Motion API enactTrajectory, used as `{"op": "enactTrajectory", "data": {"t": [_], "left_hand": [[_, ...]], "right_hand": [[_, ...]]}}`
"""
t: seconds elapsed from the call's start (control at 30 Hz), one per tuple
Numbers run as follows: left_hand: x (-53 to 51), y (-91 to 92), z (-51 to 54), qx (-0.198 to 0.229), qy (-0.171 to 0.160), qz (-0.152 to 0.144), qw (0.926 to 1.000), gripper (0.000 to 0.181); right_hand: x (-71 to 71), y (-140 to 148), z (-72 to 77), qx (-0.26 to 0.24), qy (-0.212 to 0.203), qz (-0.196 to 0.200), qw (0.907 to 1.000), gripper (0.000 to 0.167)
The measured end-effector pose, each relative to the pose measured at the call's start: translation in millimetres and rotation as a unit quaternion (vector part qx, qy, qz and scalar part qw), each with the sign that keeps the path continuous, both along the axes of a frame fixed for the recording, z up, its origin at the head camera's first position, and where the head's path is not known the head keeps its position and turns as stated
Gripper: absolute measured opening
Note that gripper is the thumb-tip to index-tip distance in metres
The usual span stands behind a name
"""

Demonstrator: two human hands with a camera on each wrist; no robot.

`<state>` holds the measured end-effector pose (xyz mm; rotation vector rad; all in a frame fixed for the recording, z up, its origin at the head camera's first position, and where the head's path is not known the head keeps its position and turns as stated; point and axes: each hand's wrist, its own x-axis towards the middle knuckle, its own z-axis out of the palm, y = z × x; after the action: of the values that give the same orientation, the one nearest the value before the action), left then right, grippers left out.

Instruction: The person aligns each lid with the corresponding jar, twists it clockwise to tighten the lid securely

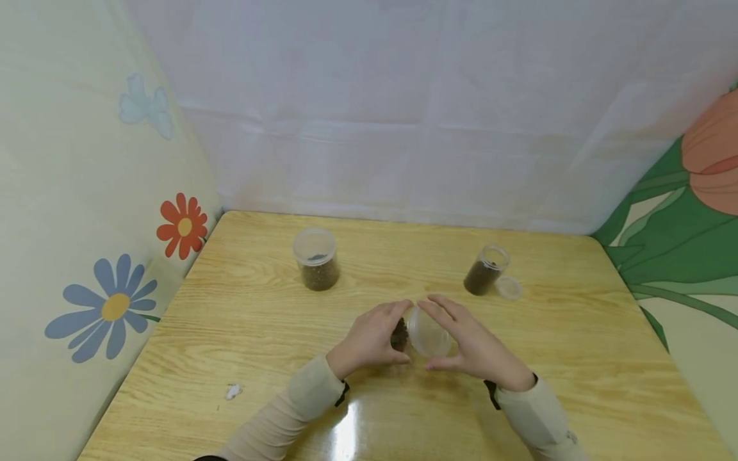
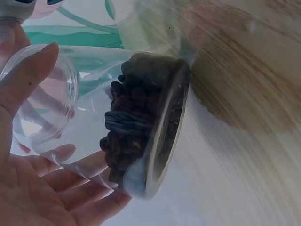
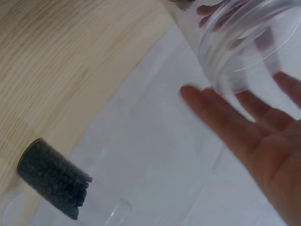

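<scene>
My left hand (image 1: pixel 369 339) curves round a clear jar (image 2: pixel 94 108), the thumb on one side and the fingers on the other. Dark brown bean-like pieces (image 2: pixel 136 113) lie in its lower part. The jar's round mouth end (image 1: pixel 429 333) faces my right hand (image 1: pixel 475 342); whether a clear lid covers it, I cannot tell. That right hand is beside the mouth, thumb and fingers spread about it. Its forefinger extends straight in the right wrist view, and other fingertips are close under the rim (image 3: pixel 225 70); contact is unclear.
A wide clear jar (image 1: pixel 319 269) with brown contents stands at the back left. Back right are a narrower jar (image 1: pixel 483 275) of dark pieces and a small clear lid (image 1: pixel 509 288) lying beside it. A white scrap (image 1: pixel 233 391) lies at the front left of the wooden table (image 1: pixel 277 320).
</scene>
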<state>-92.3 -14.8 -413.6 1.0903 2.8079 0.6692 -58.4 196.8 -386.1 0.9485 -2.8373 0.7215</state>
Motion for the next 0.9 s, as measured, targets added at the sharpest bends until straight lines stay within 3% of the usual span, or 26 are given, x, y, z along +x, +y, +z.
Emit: {"op": "enactTrajectory", "data": {"t": [0.13,0.4,0.9], "left_hand": [[-0.6,-0.6,-1.3,0.0,-0.001,0.0,1.0,0.094],[-0.9,-1.5,-2.5,0.002,-0.013,0.006,0.9999,0.094],[1.3,-1.6,-4.2,0.007,0.01,0.001,0.9999,0.091]], "right_hand": [[-2.3,1,-1.1,-0.007,0.013,0.03,0.9995,0.093],[-6.2,-4,-0.8,-0.008,0.035,0.02,0.9992,0.088],[-1.8,-14,-3.4,-0.035,0.022,-0.06,0.9973,0.084]]}}
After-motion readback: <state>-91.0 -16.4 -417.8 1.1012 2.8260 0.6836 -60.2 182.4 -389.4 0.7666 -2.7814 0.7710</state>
